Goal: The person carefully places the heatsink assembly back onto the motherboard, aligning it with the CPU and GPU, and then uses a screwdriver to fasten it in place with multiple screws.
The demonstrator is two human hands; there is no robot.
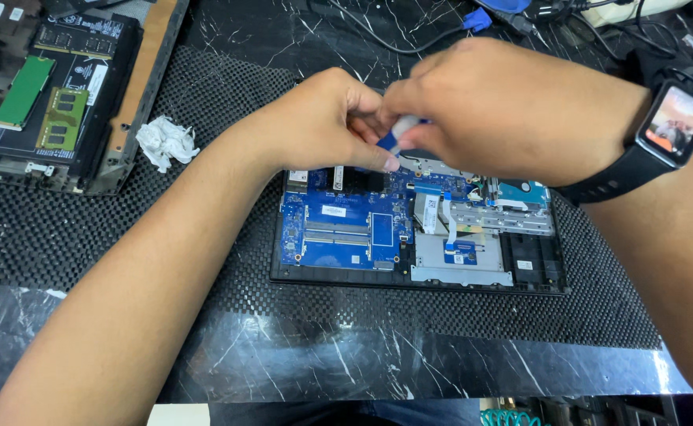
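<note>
Small white-and-blue tube sits pinched between our hands, left hand and right hand both closed on it, just above the opened laptop; we judge steady, gentle pressure best.

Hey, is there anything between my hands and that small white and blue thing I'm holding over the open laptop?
Nothing visible. The left hand and right hand both pinch the small white and blue item directly with their fingertips, just above the open laptop. How much of the item the fingers hide cannot be told.
</note>
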